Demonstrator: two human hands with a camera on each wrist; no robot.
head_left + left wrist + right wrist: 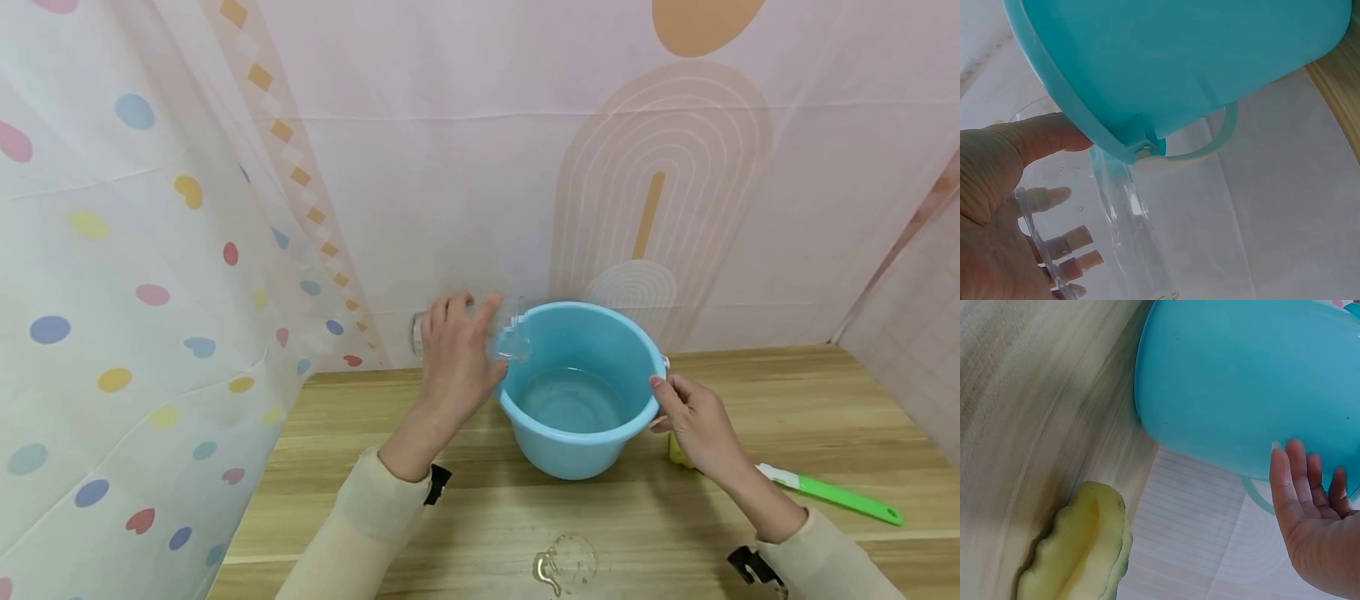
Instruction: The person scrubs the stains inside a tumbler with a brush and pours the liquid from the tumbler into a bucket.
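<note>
In the head view my left hand (pixel 456 358) grips a clear, see-through jar (pixel 512 329) lying on its side in the air. Its right end is at the left rim of a light blue bucket (pixel 570 454). Fingers show through the jar (pixel 1125 206) in the left wrist view, and the thumb is by the bucket rim. Shallow water (pixel 573 402) covers the bucket's bottom. My right hand (pixel 701 425) holds the bucket's right rim, thumb on top. From the right wrist, the fingers of that hand (pixel 1316 531) lie against the bucket's outer wall (pixel 1241 387).
A yellow sponge (pixel 1079 550) lies on the wooden table (pixel 360 450) right of the bucket, partly behind my right hand in the head view. Beyond it is a tool with a green handle (pixel 847 497). Spilled water (pixel 546 571) marks the near table. Patterned curtains (pixel 450 167) hang behind.
</note>
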